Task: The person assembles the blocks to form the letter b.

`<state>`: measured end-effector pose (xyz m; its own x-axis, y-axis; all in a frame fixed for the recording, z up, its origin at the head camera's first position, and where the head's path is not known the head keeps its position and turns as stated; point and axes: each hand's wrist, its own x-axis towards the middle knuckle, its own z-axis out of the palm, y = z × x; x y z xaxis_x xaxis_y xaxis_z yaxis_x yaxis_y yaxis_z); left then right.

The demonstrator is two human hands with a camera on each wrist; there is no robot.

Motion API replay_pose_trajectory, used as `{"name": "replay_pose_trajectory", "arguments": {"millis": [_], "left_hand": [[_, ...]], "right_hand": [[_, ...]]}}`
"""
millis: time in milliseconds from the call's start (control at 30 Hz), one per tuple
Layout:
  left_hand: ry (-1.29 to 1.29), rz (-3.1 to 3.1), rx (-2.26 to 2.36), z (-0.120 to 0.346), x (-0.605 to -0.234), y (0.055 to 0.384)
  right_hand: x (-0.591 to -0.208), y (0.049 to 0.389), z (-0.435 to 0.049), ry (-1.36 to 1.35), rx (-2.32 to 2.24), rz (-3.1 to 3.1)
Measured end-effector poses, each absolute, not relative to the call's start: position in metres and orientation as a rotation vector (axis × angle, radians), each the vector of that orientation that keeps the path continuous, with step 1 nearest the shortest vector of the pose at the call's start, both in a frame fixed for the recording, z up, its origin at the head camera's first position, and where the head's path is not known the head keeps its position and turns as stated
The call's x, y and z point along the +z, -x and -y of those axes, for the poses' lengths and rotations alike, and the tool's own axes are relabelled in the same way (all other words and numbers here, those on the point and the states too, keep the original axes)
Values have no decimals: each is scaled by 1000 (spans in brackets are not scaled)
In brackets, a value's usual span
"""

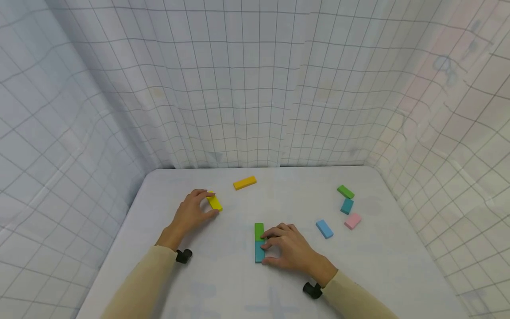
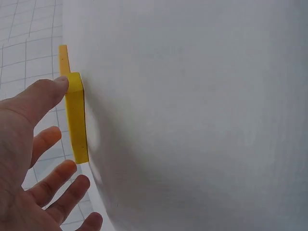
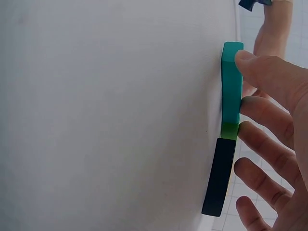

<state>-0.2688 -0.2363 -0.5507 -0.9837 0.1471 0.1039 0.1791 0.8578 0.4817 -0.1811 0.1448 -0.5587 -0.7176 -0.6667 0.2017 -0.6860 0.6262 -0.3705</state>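
Note:
My left hand [image 1: 192, 212] is at a bright yellow block [image 1: 215, 202] lying flat on the white table. Its thumb touches the block's near end in the left wrist view, and the other fingers spread loosely around the far end. In the middle of the table a green block [image 1: 259, 231] and a teal block [image 1: 259, 251] lie end to end in one line. Beside them is my right hand [image 1: 292, 249], its thumb at the teal block's near end and its fingertips along the right edge. A dark block face [image 3: 219, 178] shows past the green in the right wrist view.
An orange-yellow block [image 1: 245, 183] lies near the table's back edge. On the right are a light blue block [image 1: 324, 229], a pink block [image 1: 353, 221], a smaller teal block [image 1: 347, 206] and another green block [image 1: 345, 192]. White gridded curtains [image 1: 255, 88] surround the table.

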Motion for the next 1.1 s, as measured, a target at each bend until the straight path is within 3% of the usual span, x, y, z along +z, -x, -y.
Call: {"name": "replay_pose_trajectory", "arguments": {"millis": [1100], "left_hand": [[229, 2942, -927, 242, -554, 271]], "right_hand": [[-555, 182, -144, -1158, 654, 2797]]}}
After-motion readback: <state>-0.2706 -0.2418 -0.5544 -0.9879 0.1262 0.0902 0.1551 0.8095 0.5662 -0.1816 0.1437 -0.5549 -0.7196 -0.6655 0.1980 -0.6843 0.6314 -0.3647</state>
